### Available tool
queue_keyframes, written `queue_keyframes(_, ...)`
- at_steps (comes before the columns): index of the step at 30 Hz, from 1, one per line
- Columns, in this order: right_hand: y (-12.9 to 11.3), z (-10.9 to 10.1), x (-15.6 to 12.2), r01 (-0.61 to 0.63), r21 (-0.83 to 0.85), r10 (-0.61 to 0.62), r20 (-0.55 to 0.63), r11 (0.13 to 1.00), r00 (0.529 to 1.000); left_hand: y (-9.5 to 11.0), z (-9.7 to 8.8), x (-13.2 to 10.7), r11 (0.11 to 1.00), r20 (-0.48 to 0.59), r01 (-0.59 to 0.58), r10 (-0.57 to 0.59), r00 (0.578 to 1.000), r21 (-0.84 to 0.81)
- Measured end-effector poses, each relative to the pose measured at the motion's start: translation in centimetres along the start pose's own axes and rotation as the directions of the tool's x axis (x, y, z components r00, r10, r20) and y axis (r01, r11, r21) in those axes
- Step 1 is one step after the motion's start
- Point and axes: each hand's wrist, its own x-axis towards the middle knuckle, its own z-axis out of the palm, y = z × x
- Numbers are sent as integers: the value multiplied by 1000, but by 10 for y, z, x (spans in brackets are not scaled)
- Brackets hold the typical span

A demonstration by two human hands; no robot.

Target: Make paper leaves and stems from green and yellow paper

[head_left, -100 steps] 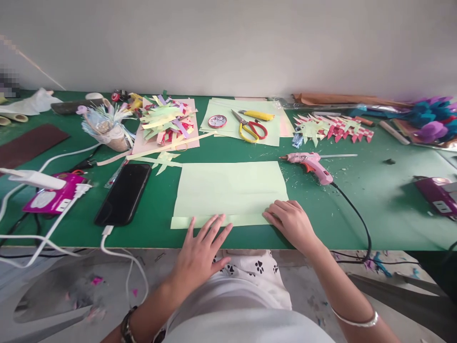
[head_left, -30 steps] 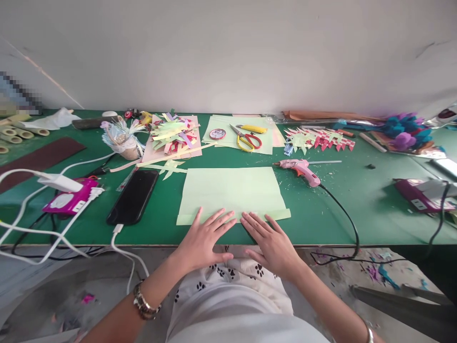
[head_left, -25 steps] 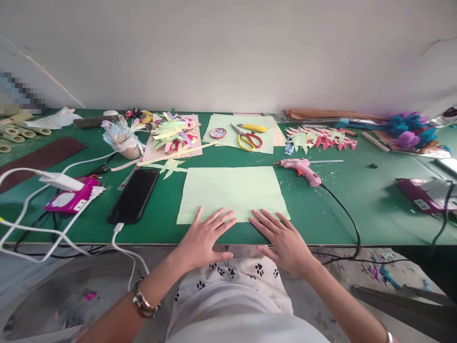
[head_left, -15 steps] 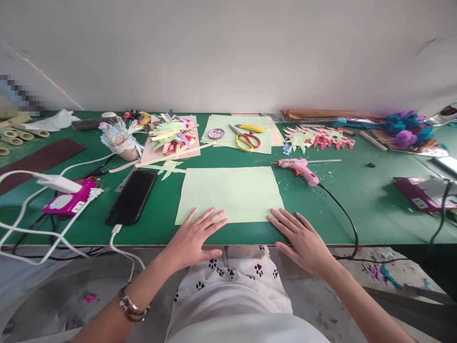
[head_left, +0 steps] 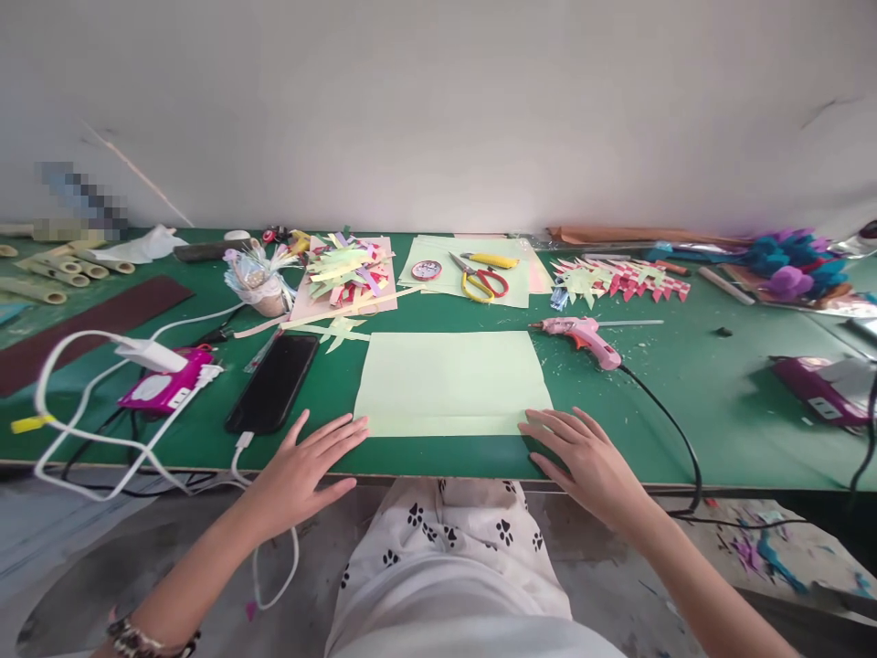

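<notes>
A pale green sheet of paper [head_left: 452, 379] lies flat before me, with a faint crease along its near edge. My left hand [head_left: 311, 466] rests palm down at the sheet's near left corner, its fingers spread and fingertips on the corner. At the near right corner lies my right hand [head_left: 582, 452], also flat with fingers stretched out, its fingertips touching the paper. Neither hand grips anything. Right of the sheet is a pink hot glue gun [head_left: 582, 338] with a glue stick in it.
Scissors [head_left: 480, 283], a yellow-handled cutter [head_left: 490, 260] and a round tin [head_left: 426, 270] lie on more paper behind. Paper strips [head_left: 346, 265] and a black phone [head_left: 274, 384] are to the left. Purple power strips with cables [head_left: 164, 384] sit at both sides.
My left hand has slid left from the sheet's near edge to its corner. My right hand stays by the right corner. The whole view has shifted slightly.
</notes>
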Motion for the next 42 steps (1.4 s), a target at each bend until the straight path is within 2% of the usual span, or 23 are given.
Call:
queue_keyframes(3, -7, 2, 22, 52, 14, -51, -60, 999, 997, 11, -8, 17, 999, -123, 35, -31, 992, 28)
queue_keyframes(5, -14, 6, 38, 146, 6, -144, -104, 989, 984, 24, -13, 33, 999, -206, 22, -15, 978, 30)
queue_keyframes(8, -21, 13, 58, 326, -94, -338, -171, 941, 926, 45, -15, 64, 995, -252, -99, 98, 963, 9)
queue_keyframes(11, -23, 14, 70, 417, -241, -467, -212, 876, 858, 60, -11, 92, 981, -289, -192, 195, 937, 41)
queue_keyframes(13, -22, 8, 76, 417, -277, -484, -252, 866, 838, 65, -10, 107, 971, -349, -219, 240, 906, 98)
queue_keyframes(15, -21, -1, 81, 390, -256, -456, -302, 884, 837, 66, -14, 118, 960, -416, -240, 279, 866, 145)
queue_keyframes(18, -21, -17, 90, 352, -194, -400, -343, 916, 850, 67, -29, 129, 946, -493, -280, 323, 807, 162)
queue_keyframes(21, -26, -29, 100, 351, -110, -366, -377, 930, 851, 67, -47, 137, 936, -536, -329, 341, 772, 122)
queue_keyframes(25, -32, -38, 113, 354, -14, -321, -456, 935, 830, 67, -64, 144, 921, -518, -388, 339, 785, 15)
queue_keyframes(28, -26, -44, 116, 360, -10, -316, -502, 933, 805, 61, -73, 143, 913, -491, -405, 332, 806, -47)
queue_keyframes(31, -5, -51, 109, 321, -19, -286, -508, 947, 813, 47, -82, 134, 913, -472, -402, 323, 820, -75)
queue_keyframes(35, 37, -58, 88, 199, -49, -198, -470, 979, 860, 25, -95, 113, 923, -411, -364, 285, 866, -127)
queue_keyframes(37, 50, -64, 80, 104, -67, -124, -515, 992, 848, 19, -101, 106, 934, -395, -336, 265, 879, -122)
queue_keyframes(39, 48, -72, 77, 66, -16, -64, -551, 998, 832, 17, -107, 103, 938, -388, -333, 275, 880, -91)
queue_keyframes(40, 41, -77, 78, 87, 21, -61, -553, 996, 831, 19, -110, 103, 935, -382, -347, 296, 876, -71)
queue_keyframes(42, 19, -86, 84, 180, 77, -118, -500, 981, 858, 23, -114, 105, 921, -367, -387, 347, 863, -38)
